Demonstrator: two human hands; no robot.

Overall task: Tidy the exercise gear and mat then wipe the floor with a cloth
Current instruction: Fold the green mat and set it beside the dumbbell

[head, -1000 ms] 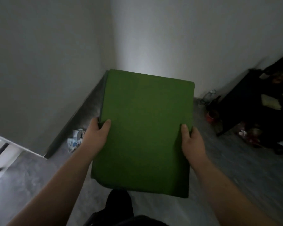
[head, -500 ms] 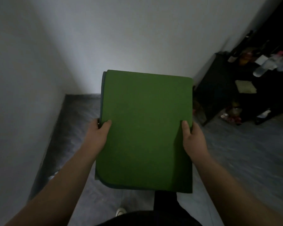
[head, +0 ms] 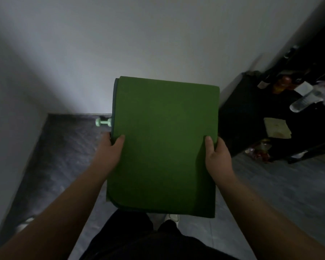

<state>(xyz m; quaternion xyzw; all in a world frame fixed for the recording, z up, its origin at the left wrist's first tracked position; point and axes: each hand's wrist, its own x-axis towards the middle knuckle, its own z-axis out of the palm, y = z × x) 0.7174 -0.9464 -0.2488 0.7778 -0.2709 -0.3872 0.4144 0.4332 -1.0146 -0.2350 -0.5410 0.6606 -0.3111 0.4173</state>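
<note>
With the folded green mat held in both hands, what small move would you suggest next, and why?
Probably lower the folded green mat toward the grey floor by the white wall. Left hand and right hand grip its sides, and a pale green dumbbell already lies there.

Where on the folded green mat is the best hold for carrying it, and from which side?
Probably the two long side edges near mid-length, one hand from each side. The folded mat is a flat, wide slab; the left hand and right hand already pinch it so, thumbs on top.
</note>
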